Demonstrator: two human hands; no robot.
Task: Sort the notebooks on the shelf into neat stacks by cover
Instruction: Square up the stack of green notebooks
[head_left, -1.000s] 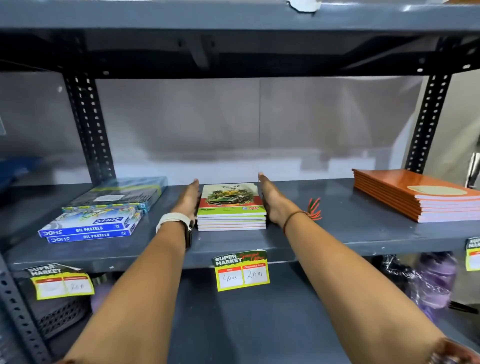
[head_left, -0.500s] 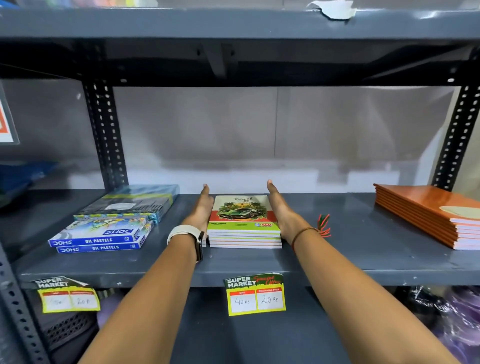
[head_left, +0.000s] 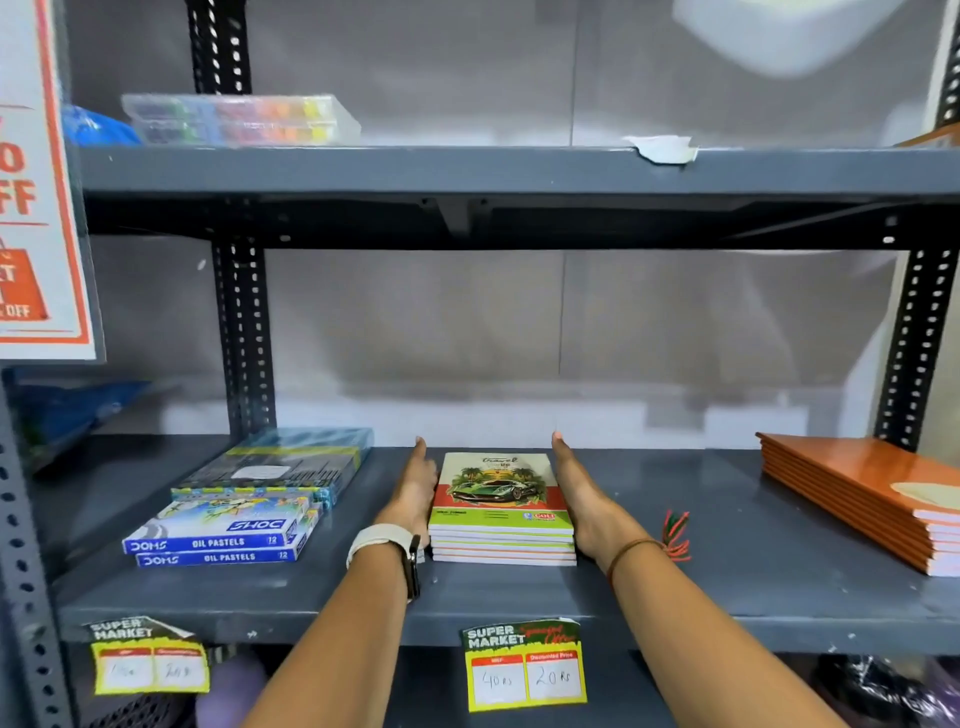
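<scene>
A stack of car-cover notebooks (head_left: 501, 512) sits mid-way along a grey shelf (head_left: 727, 597). The left hand (head_left: 415, 493) lies flat against the stack's left side and the right hand (head_left: 582, 499) flat against its right side, fingers straight, gripping nothing. To its far right lies a stack of orange notebooks (head_left: 852, 488); to its left, pastel boxes (head_left: 223, 535). Even inward pressure from both palms should square the edges without tipping the stack.

head view: single, worn on head | faces forward, level with grey shelf (head_left: 727, 597) | close, arm's reach | notebook stack (head_left: 501, 512) at 6 o'clock, forearms entering from below
</scene>
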